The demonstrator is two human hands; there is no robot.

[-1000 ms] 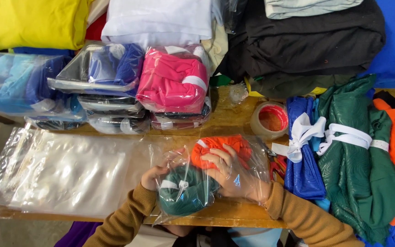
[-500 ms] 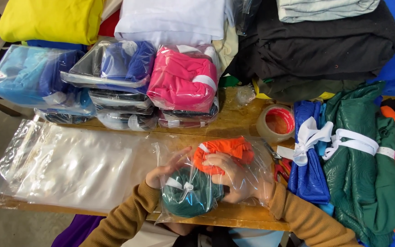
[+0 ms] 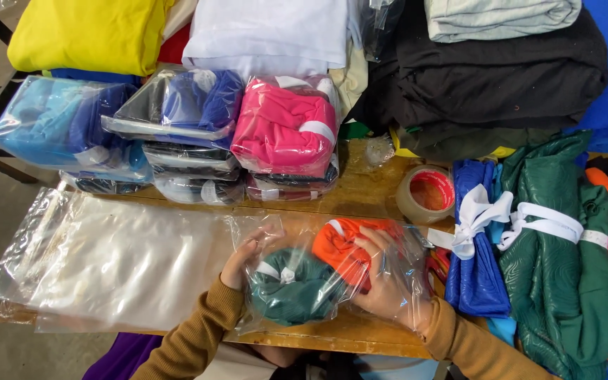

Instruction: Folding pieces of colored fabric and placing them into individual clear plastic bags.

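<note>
At the near edge of the wooden tabletop [image 3: 360, 193], we grasp a clear plastic bag [image 3: 332, 278] holding a green fabric roll [image 3: 293, 288] and an orange fabric roll [image 3: 346, 250]. Our left hand [image 3: 237, 264] grips its left side; our right hand [image 3: 388, 285] presses around the orange roll. A tape roll [image 3: 427, 195] sits nearby.

Two arms, mustard-brown knit sleeves
Ribbed cuffs at both wrists; left hand [image 3: 237, 262] and right hand [image 3: 388, 288] bare, no gloves.
</note>
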